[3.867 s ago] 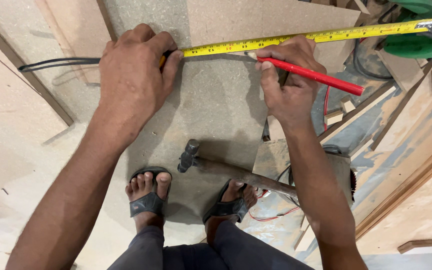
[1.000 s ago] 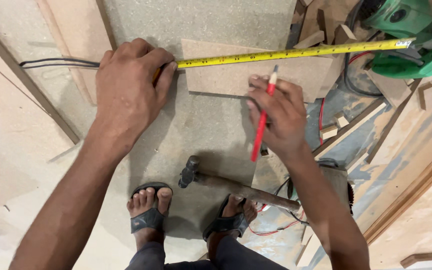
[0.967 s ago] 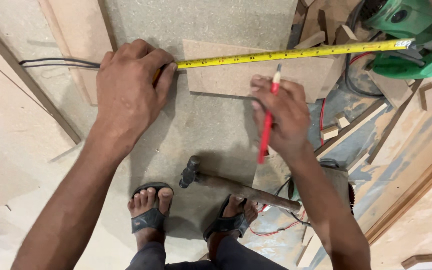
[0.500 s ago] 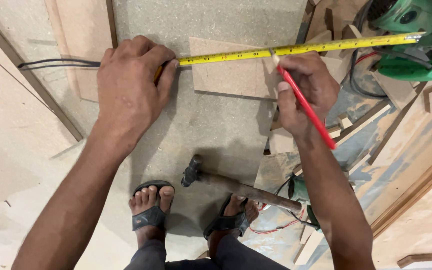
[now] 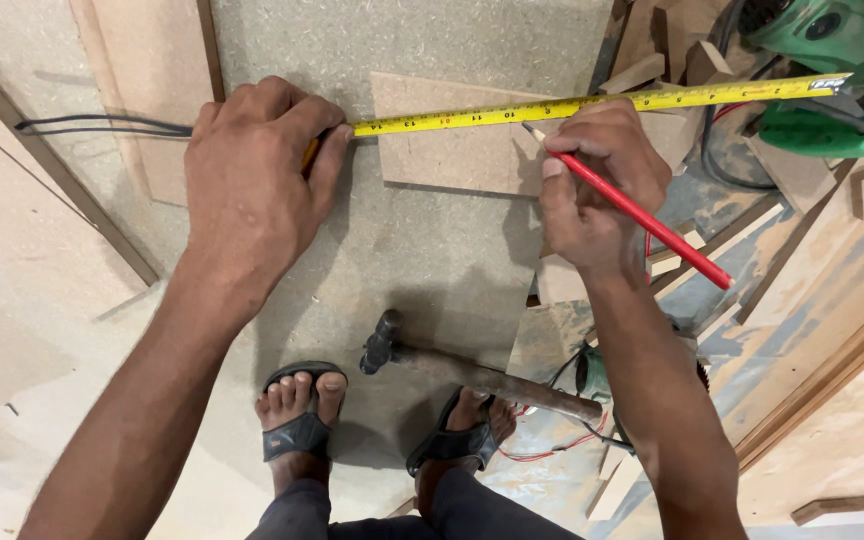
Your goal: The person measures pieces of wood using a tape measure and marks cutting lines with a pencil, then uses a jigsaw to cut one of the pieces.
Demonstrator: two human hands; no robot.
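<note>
Yellow tape [image 5: 592, 102] is stretching flat because your left hand [image 5: 252, 190] is clamping its case while your right hand [image 5: 597, 185], gripping a red pencil [image 5: 642, 215], is marking the board [image 5: 452, 150].

One head-worn camera looks steeply down, close over the grey board [image 5: 422, 250] and floor.

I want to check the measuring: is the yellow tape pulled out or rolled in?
Pulled out. The tape measure runs from the left hand across the board piece.
</note>
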